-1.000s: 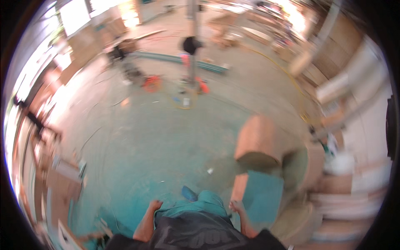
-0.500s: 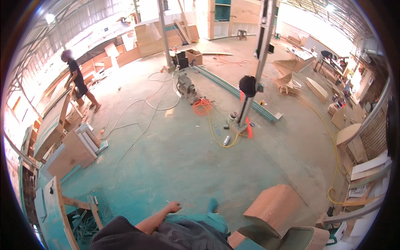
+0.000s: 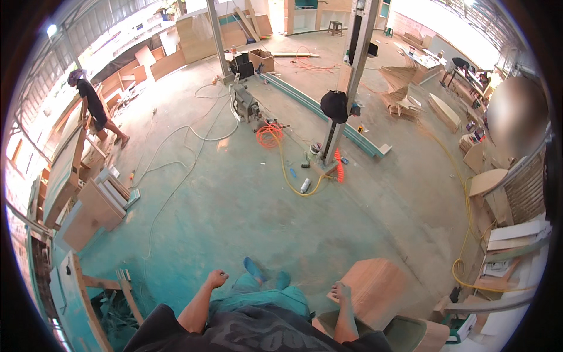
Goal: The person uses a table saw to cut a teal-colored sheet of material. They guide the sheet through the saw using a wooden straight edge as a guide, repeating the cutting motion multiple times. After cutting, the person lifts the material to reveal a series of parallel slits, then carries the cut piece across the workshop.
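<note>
My left hand [image 3: 218,278] is held out in front of my left thigh with its fingers curled in. Whatever may be between them is too small to make out. In front of the curved wooden box [image 3: 378,287] at lower right is my right hand [image 3: 341,290], its fingers loosely bent and apart with nothing in them. It overlaps the box's left edge in the view, and I cannot tell whether it touches. Below that box stands a second curved box [image 3: 437,337] with a dark inside. My feet [image 3: 253,268] are on the teal-stained floor.
A steel post [image 3: 346,94] with a black cap [image 3: 334,107] hung on it rises ahead. Around it lie a yellow hose [image 3: 284,170], coiled orange hose [image 3: 270,135] and a spray can [image 3: 305,185]. A machine [image 3: 245,102] and cables stand beyond. Another person [image 3: 92,102] works far left beside stacked panels [image 3: 97,211].
My right hand has come into view by the wooden box. The left hand has shifted left, and both feet now show. The view has turned a little; the far-left person leans more.
</note>
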A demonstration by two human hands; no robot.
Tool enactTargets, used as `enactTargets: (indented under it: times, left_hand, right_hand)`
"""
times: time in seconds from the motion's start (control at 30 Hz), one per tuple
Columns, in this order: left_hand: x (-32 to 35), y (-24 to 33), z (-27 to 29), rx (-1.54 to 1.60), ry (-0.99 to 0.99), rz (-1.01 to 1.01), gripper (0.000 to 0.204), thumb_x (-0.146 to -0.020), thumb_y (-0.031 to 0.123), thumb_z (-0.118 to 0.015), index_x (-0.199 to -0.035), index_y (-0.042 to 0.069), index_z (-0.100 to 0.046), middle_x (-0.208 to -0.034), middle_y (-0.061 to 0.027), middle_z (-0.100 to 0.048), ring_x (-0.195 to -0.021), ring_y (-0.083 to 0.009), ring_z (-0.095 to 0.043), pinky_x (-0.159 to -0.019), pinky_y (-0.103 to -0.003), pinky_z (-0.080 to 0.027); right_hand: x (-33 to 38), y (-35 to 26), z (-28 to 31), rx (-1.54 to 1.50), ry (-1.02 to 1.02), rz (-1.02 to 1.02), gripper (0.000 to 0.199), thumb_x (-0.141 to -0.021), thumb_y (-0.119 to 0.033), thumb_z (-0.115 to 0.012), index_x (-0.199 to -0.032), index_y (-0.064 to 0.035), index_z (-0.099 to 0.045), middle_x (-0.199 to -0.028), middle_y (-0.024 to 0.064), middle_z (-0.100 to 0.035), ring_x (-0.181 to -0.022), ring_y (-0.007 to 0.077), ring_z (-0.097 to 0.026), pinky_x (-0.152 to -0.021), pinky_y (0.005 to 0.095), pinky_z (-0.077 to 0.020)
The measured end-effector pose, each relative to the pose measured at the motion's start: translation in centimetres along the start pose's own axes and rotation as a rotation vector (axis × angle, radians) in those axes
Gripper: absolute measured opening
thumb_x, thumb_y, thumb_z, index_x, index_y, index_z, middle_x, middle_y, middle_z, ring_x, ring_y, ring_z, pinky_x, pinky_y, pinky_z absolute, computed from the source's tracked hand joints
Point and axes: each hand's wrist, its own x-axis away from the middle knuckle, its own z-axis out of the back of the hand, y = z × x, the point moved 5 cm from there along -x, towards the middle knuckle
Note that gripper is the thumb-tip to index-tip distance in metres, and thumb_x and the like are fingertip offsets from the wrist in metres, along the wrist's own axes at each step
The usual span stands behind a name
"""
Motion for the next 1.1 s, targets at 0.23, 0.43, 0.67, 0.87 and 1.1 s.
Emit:
enactTargets:
  times: [0.23, 0.43, 0.67, 0.87, 1.1]
  left_hand:
    - [-0.4, 0.7, -2.2, 0.000, -0.038, 0.090, 0.050, -0.091, 0.044, -0.066, -0.118, 0.003, -0.074, -0.122, -0.0220, -0.072, -0.115, -0.0398, -0.066, -0.100, -0.046, -0.052]
    - [-3.6, -2.9, -7.5, -0.088, -0.091, 0.085, 0.052, -0.090, 0.051, -0.065, -0.109, 0.004, -0.077, -0.118, -0.0226, -0.072, -0.116, -0.0384, -0.067, -0.101, -0.046, -0.052]
    - [-8.2, 0.5, -9.6, -0.380, -0.452, -0.043, 0.066, -0.090, 0.063, -0.053, -0.119, 0.007, -0.075, -0.129, -0.0218, -0.068, -0.125, -0.0399, -0.062, -0.108, -0.046, -0.048]
    - [-16.3, 11.0, -5.3, -0.625, -0.365, -0.286, 0.061, -0.091, 0.053, -0.057, -0.119, 0.001, -0.073, -0.128, -0.0253, -0.067, -0.121, -0.0440, -0.063, -0.104, -0.049, -0.050]
    - [-25.5, 30.4, -4.2, -0.605, -0.175, -0.415, 0.053, -0.091, 0.047, -0.063, -0.109, -0.001, -0.074, -0.118, -0.0265, -0.070, -0.112, -0.0449, -0.066, -0.097, -0.050, -0.053]
  right_hand:
    - [3.0, 6.4, 0.0, 0.175, -0.140, -0.160, 0.022, -0.098, -0.025, -0.065, -0.107, -0.0048, -0.070, -0.088, 0.0075, -0.070, -0.072, 0.0193, -0.067, -0.059, 0.0368, -0.0534]
    - [8.2, 9.5, 0.5, 0.194, -0.152, -0.139, 0.022, -0.100, -0.022, -0.061, -0.109, -0.0040, -0.069, -0.089, 0.0078, -0.068, -0.076, 0.0201, -0.067, -0.066, 0.0364, -0.0531]
    - [7.0, 4.6, 0.5, -0.174, -0.038, -0.061, 0.025, -0.101, -0.023, -0.059, -0.114, -0.0028, -0.068, -0.094, 0.0079, -0.068, -0.080, 0.0197, -0.067, -0.073, 0.0347, -0.0531]
    - [4.9, -3.0, 1.6, -0.133, 0.056, -0.129, 0.033, -0.099, -0.029, -0.059, -0.111, 0.0000, -0.070, -0.099, 0.0082, -0.070, -0.081, 0.0199, -0.068, -0.069, 0.0342, -0.0536]
    - [-0.9, 1.5, 8.2, 0.175, 0.096, -0.212, 0.029, -0.097, -0.024, -0.060, -0.112, -0.0016, -0.071, -0.100, 0.0115, -0.072, -0.083, 0.0219, -0.071, -0.067, 0.0344, -0.0542]
